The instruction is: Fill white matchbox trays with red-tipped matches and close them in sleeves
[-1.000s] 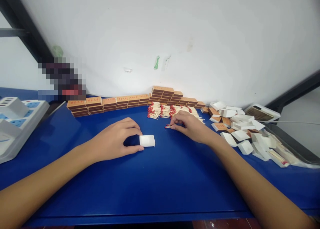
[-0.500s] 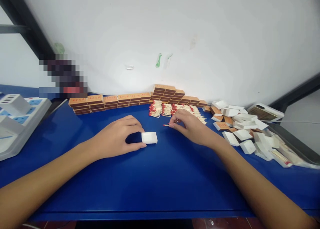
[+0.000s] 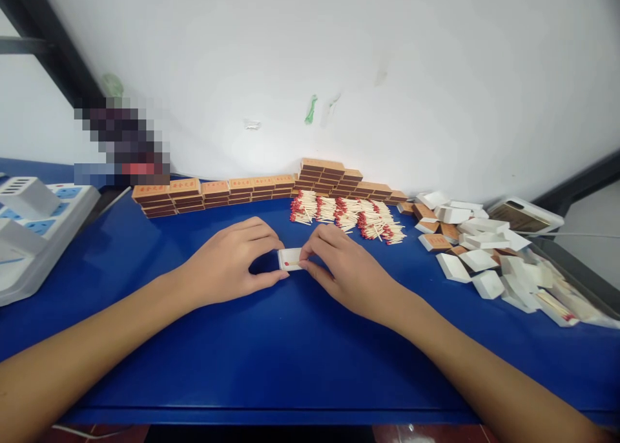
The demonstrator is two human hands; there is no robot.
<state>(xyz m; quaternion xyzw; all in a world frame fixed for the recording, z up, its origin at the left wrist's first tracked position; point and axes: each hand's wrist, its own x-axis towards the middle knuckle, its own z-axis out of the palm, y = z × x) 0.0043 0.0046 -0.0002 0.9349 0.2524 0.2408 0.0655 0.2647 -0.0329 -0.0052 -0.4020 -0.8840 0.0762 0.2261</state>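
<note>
Between the thumb and fingers of my left hand [image 3: 237,257] is the left end of a white matchbox tray [image 3: 289,256], lying on the blue table. My right hand [image 3: 339,262] is over the tray's right end, its thumb and fingers pinched on a match [image 3: 290,263]. The red match head points left, inside the tray. My right fingers hide the other end of the match and part of the tray. Just beyond my hands lie loose red-tipped matches [image 3: 346,214] in several rough piles.
Orange-and-brown matchboxes [image 3: 213,191] stand stacked along the wall. At the right lies a heap of white trays and orange sleeves [image 3: 477,243], with a phone-like object [image 3: 526,216] behind it. A white power strip [image 3: 58,230] with plugged-in adapters sits at the left.
My right hand has moved left and toward me from beside the match piles, carrying the match into the white tray. My left hand stays at the tray's left end.
</note>
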